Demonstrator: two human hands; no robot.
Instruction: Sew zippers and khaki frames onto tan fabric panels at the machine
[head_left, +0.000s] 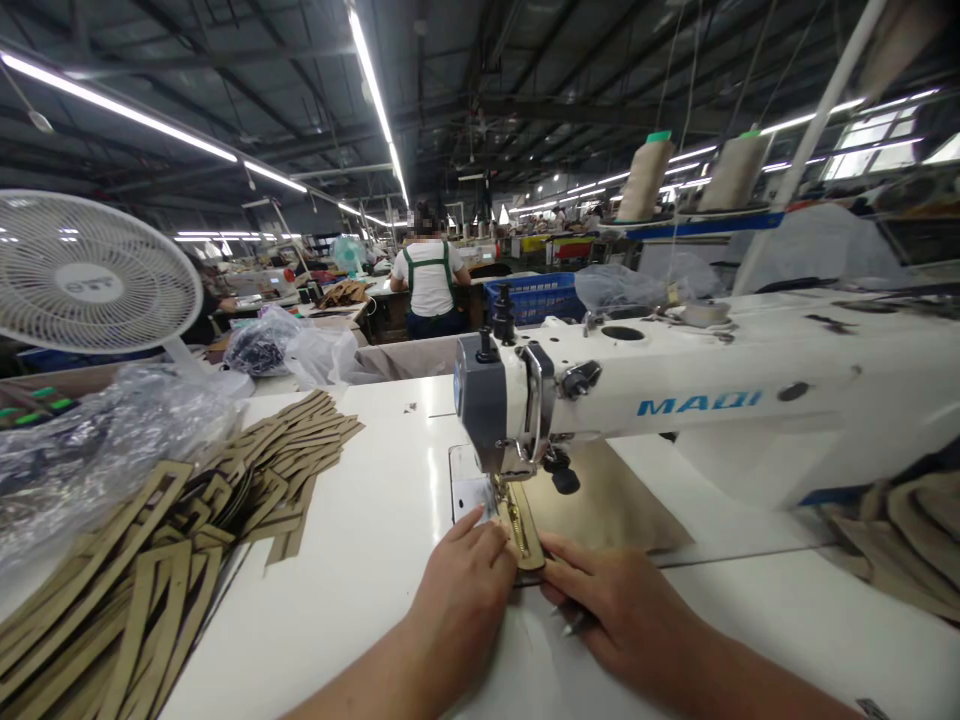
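Tan zipper strip (527, 540), thin, limp and light we judge, lies flat between our left hand (465, 585) and right hand (626, 610), each grip open with fingertips (489, 532) pressing its edges, the best hold, presser foot (504, 482) just beyond.

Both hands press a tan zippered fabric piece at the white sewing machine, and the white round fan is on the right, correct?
No. The head view shows the white round fan on the left; the left hand and right hand press the tan zippered fabric piece at the white sewing machine.
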